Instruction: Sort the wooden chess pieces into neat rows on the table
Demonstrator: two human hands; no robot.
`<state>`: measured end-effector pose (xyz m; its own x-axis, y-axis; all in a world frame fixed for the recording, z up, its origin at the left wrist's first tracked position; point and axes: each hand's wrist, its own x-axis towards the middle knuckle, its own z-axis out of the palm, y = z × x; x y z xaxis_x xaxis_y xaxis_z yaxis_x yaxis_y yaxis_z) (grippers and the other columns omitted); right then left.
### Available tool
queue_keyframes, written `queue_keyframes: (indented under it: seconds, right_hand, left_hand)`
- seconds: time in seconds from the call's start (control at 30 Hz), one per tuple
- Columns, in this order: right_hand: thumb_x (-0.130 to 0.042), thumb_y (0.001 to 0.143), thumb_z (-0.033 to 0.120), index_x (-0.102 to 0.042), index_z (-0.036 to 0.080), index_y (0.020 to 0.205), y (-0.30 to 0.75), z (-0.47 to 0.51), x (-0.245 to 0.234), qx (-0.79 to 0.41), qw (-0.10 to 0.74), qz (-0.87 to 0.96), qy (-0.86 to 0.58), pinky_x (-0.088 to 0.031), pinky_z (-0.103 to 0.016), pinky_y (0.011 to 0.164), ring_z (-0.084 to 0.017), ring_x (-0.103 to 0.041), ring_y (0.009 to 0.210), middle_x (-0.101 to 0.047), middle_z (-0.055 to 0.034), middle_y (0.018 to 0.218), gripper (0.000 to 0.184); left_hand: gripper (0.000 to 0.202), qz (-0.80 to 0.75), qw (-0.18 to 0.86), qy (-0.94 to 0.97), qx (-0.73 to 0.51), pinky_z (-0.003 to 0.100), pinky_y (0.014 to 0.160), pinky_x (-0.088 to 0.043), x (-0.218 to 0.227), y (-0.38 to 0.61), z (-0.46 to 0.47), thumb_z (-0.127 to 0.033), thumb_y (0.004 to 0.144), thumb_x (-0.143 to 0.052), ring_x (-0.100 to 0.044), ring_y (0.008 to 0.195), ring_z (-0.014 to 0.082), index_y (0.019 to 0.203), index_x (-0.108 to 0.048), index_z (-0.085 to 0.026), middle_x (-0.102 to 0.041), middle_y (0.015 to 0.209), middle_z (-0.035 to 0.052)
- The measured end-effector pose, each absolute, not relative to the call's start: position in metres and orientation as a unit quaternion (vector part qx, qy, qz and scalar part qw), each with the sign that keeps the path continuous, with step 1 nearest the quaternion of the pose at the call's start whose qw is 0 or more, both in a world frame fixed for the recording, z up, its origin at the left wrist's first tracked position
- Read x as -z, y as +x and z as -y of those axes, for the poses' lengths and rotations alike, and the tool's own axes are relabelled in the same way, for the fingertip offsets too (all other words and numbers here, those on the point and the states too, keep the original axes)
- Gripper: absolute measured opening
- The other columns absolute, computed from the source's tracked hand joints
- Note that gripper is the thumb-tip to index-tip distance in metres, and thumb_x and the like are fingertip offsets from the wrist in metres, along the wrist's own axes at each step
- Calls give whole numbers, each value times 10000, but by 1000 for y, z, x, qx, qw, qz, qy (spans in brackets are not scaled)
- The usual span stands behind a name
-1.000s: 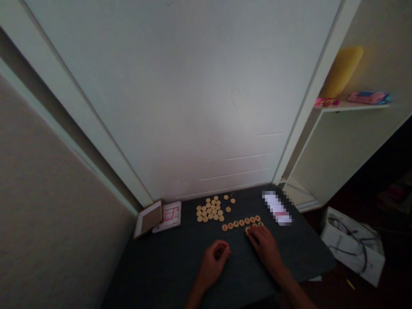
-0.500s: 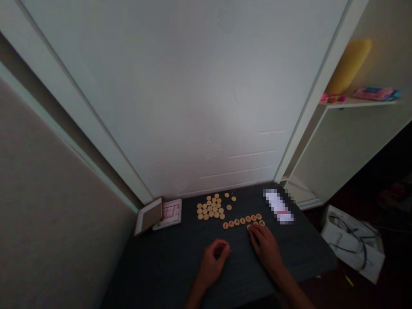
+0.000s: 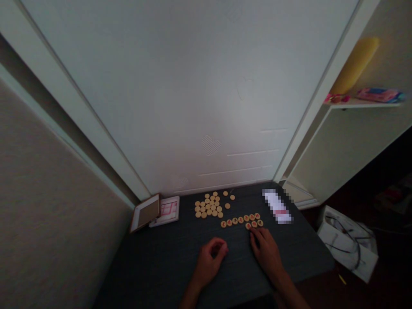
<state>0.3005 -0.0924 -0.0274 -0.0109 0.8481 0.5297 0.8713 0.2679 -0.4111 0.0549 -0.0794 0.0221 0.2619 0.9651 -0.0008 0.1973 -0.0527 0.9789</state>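
Right hand (image 3: pixel 265 251) lies flat on the dark table (image 3: pixel 167 266) with its fingers loosely spread, fingertips touching the right end of the row of red-marked discs (image 3: pixel 240 220) at its 12 o'clock. Left hand (image 3: pixel 210 257) is curled in a loose fist at the row's 7 o'clock; whether it encloses a piece cannot be told. Risk noted: a sideways drag of the right fingers could knock the close-set row out of line or scatter pieces toward the plain discs (image 3: pixel 208 206) at 11 o'clock.
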Motion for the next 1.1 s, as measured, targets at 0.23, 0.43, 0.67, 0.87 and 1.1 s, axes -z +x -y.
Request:
queue_keyframes:
  seconds: [0.23, 0.43, 0.67, 0.87, 1.1]
  right_hand:
    - [-502, 1001, 284, -597, 283, 1325, 300, 92, 28, 25, 356, 716, -600, -562, -377, 793, -243, -652, 883, -679, -80, 946, 337]
    - [-509, 996, 281, -590, 280, 1325, 301, 90, 27, 39, 360, 710, -604, -554, -394, 814, -251, -645, 931, -681, -90, 1022, 339]
    - [-542, 978, 312, -605, 301, 1308, 302, 88, 25, 75, 338, 724, -596, -497, -457, 918, -283, -601, 1103, -670, -80, 1192, 336]
    - [-540, 977, 309, -611, 306, 1308, 301, 89, 25, 72, 338, 719, -603, -501, -465, 903, -294, -600, 1111, -674, -86, 1181, 339]
    - [-532, 982, 336, -631, 303, 1274, 303, 87, 28, 68, 351, 719, -597, -506, -477, 891, -297, -606, 1079, -678, -92, 1159, 310]
  left_hand:
    - [244, -477, 490, 623, -379, 286, 745, -534, -24, 55, 81, -415, 929, -612, -705, 774, 204, 874, -696, -193, -756, 810, 46]
    - [246, -482, 496, 614, -381, 283, 737, -538, -22, 55, 80, -420, 921, -623, -708, 771, 206, 855, -693, -194, -755, 795, 46]
    - [273, -486, 507, 605, -376, 293, 755, -545, -25, 56, 78, -453, 912, -623, -711, 788, 213, 875, -697, -192, -756, 813, 54]
    - [295, -488, 516, 594, -378, 301, 759, -553, -27, 57, 78, -479, 898, -632, -711, 792, 218, 864, -704, -195, -758, 821, 57]
    - [296, -481, 525, 588, -384, 290, 742, -546, -27, 57, 78, -478, 894, -641, -700, 767, 204, 862, -704, -191, -756, 827, 56]
